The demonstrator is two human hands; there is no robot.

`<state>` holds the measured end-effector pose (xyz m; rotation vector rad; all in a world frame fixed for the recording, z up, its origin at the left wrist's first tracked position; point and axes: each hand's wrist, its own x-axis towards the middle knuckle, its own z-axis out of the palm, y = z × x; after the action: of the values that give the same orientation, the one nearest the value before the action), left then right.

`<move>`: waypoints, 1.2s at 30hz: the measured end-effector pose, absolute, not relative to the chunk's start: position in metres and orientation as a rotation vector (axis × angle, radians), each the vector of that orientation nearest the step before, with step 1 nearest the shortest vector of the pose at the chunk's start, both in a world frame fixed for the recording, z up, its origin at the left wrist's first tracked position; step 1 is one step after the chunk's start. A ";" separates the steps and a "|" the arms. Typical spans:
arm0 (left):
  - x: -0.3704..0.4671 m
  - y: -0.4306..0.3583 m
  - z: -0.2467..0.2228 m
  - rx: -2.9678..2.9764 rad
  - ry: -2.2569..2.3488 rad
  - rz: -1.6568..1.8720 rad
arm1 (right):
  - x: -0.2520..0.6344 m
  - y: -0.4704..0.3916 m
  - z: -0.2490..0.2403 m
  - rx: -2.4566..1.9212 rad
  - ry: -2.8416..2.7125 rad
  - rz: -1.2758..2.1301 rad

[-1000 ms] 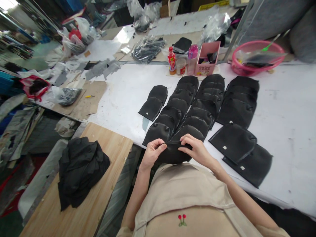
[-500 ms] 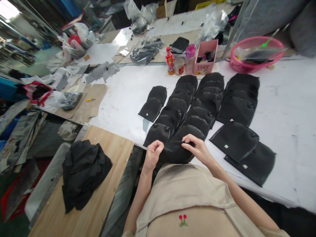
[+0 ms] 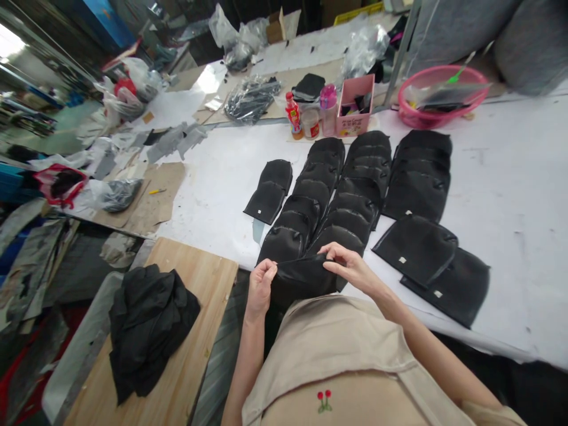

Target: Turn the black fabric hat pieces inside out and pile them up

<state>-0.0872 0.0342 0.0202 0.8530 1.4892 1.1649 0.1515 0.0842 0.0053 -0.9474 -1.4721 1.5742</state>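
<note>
A black leather-like piece (image 3: 302, 279) is stretched between my two hands at the table's front edge. My left hand (image 3: 261, 287) pinches its left end, and the fingertips of my right hand (image 3: 348, 265) grip the upper edge at the right. Just beyond lie overlapping rows of similar black pieces (image 3: 335, 216) on the white table (image 3: 213, 195). A smaller pair (image 3: 270, 188) rests left of the rows. Two pieces with small white labels (image 3: 452, 278) overlap to the right of my right hand.
Behind the rows stand a red bottle (image 3: 293, 115), a glass jar, a pink bottle, a pink box (image 3: 355, 106) and a pink basin (image 3: 439, 97). Black cloth (image 3: 148, 325) lies on a wooden board (image 3: 195, 302) at the left. A yellow cutter (image 3: 157, 191) sits on cardboard.
The view has shifted slightly. My left hand has moved a little left, away from my right hand, and more of the black piece is spread between them.
</note>
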 end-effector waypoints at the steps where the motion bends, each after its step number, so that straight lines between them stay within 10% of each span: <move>1: -0.087 0.034 0.019 0.862 1.501 1.166 | 0.151 0.084 0.006 -0.957 -1.467 1.550; 36: -0.051 0.036 0.023 1.405 1.477 0.832 | 0.143 0.079 0.004 -0.902 -1.906 1.361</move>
<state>-0.0507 0.0363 0.0228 1.4045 1.4769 0.8317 0.1430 0.0795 0.0039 -0.9017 -1.9061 1.3612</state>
